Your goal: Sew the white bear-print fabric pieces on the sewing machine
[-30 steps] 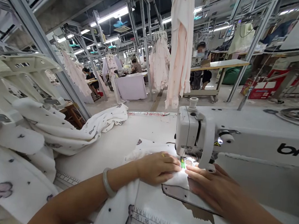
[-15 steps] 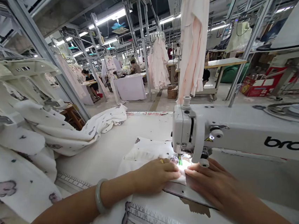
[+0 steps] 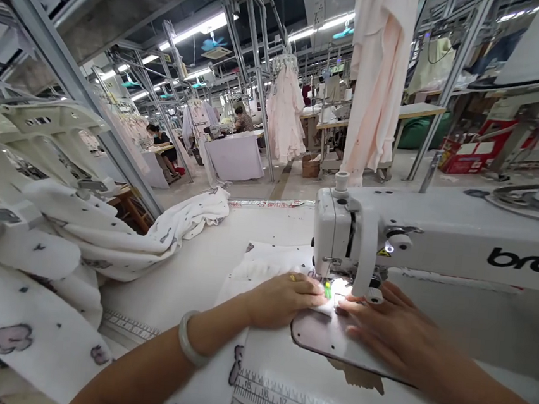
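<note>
Left hand [image 3: 283,302] and right hand [image 3: 393,328] rest on a white cloth piece [image 3: 268,259] at the needle of a white sewing machine [image 3: 438,234], one on either side of the stitching point. The cloth lies on the sewing table [image 3: 186,270], its near part bunched under the left palm. The left fingers [image 3: 311,288] lie close together and flat, pressing the cloth just beside the needle; a pale green bangle [image 3: 188,338] circles that wrist. The right fingers [image 3: 352,305] are slightly spread, tips touching the cloth's edge. Neither hand pinches. A small green part [image 3: 327,289] shows at the needle, too small to identify. Progress: the cloth is in place under the needle, but whether any seam is finished cannot be told from this view. A heap of white printed cloth [image 3: 54,257] with pink motifs remains on the left, unworked as far as can be seen. A ruler scale [image 3: 279,400] runs along the table's near edge. Pale pink garments [image 3: 379,79] hang ahead.
</note>
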A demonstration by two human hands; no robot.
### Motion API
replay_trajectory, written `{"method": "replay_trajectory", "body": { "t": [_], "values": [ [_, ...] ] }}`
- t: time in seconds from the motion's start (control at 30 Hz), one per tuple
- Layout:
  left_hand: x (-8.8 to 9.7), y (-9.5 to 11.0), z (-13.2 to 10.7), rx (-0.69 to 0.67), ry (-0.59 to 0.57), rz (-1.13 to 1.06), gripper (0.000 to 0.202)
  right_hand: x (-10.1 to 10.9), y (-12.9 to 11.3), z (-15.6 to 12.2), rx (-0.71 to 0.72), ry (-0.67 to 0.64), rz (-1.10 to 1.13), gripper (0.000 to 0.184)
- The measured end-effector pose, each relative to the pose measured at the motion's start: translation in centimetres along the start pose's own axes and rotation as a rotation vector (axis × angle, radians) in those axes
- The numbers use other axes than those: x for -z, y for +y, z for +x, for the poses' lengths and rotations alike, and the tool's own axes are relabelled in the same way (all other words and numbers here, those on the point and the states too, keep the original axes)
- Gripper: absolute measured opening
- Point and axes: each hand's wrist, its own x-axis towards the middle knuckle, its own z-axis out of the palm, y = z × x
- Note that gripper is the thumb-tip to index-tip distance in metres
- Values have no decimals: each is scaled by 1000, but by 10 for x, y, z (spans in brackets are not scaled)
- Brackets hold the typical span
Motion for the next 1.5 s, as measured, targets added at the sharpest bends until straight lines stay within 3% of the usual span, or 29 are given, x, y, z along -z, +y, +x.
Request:
{"method": "replay_trajectory", "body": {
  "t": [0.5,0.7,0.97,1.5],
  "values": [
    [5,10,-10,51,-31,-104,41,6,-17,7,44,-169,34,29],
    [7,13,-7,-43,-81,20,36,2,-15,4,82,-125,-20,28],
    [4,14,2,107,-122,118,34,-11,-1,-3,61,0,-145,38],
    [-1,10,1,213,-98,35,38,-11,5,-4,-10,-11,-84,33]
  ]
}}
